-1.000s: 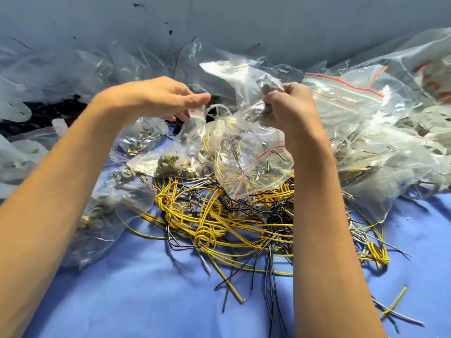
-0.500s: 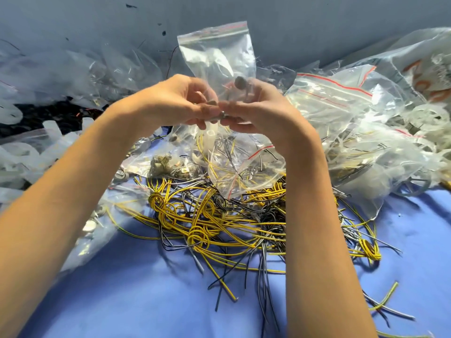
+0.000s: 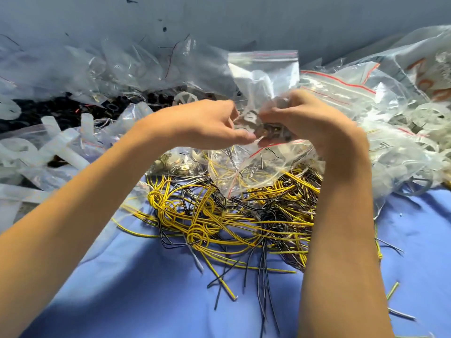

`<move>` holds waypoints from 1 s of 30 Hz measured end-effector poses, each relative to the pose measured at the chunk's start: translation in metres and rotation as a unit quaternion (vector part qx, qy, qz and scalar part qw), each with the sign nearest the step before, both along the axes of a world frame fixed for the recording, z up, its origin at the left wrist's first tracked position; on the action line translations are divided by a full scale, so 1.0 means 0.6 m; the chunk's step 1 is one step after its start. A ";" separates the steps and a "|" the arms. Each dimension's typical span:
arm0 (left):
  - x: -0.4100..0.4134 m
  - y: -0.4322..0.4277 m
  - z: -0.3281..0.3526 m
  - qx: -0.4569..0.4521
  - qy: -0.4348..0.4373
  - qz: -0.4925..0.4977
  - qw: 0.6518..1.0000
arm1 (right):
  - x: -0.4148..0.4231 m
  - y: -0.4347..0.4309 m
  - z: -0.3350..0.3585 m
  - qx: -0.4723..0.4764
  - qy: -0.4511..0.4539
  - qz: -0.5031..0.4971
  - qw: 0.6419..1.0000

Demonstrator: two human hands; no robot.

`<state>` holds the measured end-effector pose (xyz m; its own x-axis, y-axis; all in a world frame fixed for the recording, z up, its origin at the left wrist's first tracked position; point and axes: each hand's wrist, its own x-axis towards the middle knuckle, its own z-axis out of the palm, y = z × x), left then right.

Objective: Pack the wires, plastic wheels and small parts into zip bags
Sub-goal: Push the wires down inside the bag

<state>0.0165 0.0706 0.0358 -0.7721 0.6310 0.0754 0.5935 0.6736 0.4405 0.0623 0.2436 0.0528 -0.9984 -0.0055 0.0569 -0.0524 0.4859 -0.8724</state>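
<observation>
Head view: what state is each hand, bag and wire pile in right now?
Small clear plastic zip bag, held upright, lower part bunched between both hands.
Left hand, pinches the bag's bottom.
Right hand, grips the bag.
Loose yellow and black wires, tangled on the blue cloth.

Upright clear zip bag, held

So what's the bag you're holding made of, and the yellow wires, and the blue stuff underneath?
The zip bag looks like clear plastic film: see-through, crinkly, glossy, with a red line near its top. The yellow wires seem coated in smooth plastic, bending in loops, their insides hidden. The blue sheet is probably matte cloth, with soft folds.
</observation>
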 end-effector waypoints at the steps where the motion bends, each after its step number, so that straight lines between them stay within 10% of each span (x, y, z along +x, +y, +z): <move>1: 0.012 0.003 0.002 -0.038 0.026 -0.010 0.999 | 0.004 0.008 0.003 -0.005 0.015 -0.006 1.000; 13: 0.038 0.029 -0.029 -0.147 0.118 -0.109 0.976 | 0.023 0.034 0.000 0.087 0.007 0.107 0.990; 27: 0.018 0.007 0.010 0.122 0.127 -0.001 0.984 | -0.006 -0.038 -0.010 0.088 -0.069 0.105 0.988; 30: 0.019 -0.006 0.021 0.172 0.110 -0.026 0.979 | -0.019 -0.046 -0.023 0.235 -0.094 0.079 0.964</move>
